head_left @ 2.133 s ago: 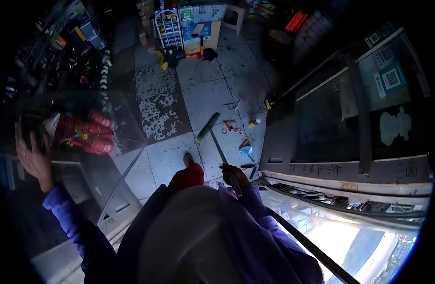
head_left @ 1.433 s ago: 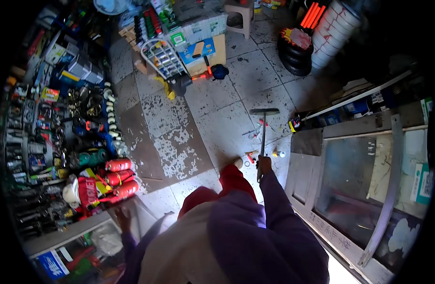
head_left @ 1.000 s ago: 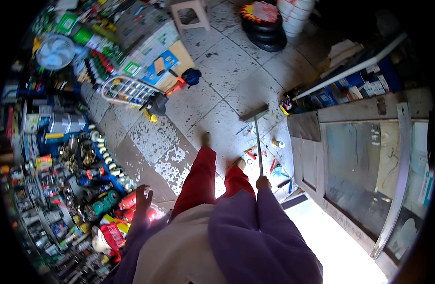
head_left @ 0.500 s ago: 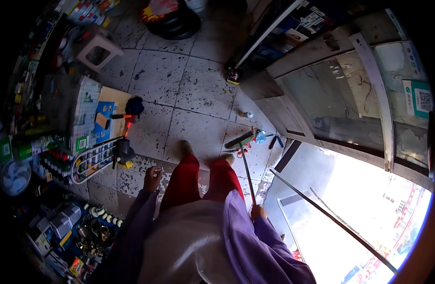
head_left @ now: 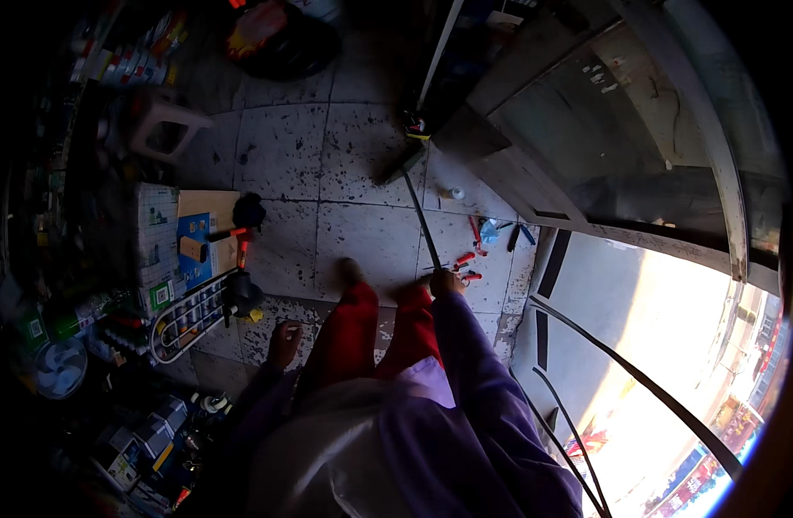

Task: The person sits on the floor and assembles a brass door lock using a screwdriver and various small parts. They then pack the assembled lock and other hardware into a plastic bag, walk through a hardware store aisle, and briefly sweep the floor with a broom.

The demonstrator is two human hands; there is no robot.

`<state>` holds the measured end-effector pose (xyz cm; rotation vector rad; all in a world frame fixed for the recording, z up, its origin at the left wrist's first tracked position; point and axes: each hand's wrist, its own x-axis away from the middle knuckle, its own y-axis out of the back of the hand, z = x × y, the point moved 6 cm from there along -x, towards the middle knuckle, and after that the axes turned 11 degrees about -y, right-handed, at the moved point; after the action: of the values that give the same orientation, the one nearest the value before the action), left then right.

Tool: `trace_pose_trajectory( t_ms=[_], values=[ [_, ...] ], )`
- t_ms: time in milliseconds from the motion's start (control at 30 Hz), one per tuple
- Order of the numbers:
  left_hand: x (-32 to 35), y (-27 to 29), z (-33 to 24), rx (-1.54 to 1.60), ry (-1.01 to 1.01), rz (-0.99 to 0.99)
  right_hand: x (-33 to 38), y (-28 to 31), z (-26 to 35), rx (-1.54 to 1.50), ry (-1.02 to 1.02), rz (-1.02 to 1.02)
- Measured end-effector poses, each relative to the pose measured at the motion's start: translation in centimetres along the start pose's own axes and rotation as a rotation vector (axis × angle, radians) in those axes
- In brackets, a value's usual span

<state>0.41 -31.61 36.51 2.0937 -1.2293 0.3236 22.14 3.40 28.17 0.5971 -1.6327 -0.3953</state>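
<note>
My right hand point(head_left: 447, 281) is closed round the handle of a broom point(head_left: 420, 214), held out ahead of my right leg. The broom's dark head rests on the tiled floor farther away, near the foot of the door. Several red-handled hand tools point(head_left: 466, 259) lie on the floor beside the handle, with a crumpled light-blue piece point(head_left: 489, 230) and dark slim tools point(head_left: 521, 236) to their right. A small white round object point(head_left: 455, 193) sits beyond them. Low beside my left leg hangs my left hand point(head_left: 284, 342), fingers loosely curled and apart, nothing visible in it.
On my left, a box-like stand point(head_left: 155, 250) carries a board, hammers and a wire rack point(head_left: 193, 319). Farther off stands a pale stool point(head_left: 168, 125). A fan point(head_left: 61, 368) and crowded goods fill the left side. To the right are a worn glazed door point(head_left: 578, 164) and a bright doorway.
My right hand has moved forward, pushing the broom head away and slightly left, past the red-handled tools, which now show more fully. My left hand stays low by my leg.
</note>
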Motion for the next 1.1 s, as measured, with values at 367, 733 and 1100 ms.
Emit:
trace_pose_trajectory(
  t_ms=[367,733,1100],
  values=[
    [-1.8,-4.0,0.6,-0.043,0.026,0.172,7.2,-7.8,-12.0,-0.089,-0.135,0.186],
    [-13.8,-9.6,-4.4,-0.288,-0.261,0.291,9.4,-8.4,-26.6,-0.094,-0.232,0.039],
    [-30.8,-24.1,-14.2,-0.663,-0.608,0.287,-0.9,-2.0,-31.7,-0.117,-0.122,-0.251]
  ],
)
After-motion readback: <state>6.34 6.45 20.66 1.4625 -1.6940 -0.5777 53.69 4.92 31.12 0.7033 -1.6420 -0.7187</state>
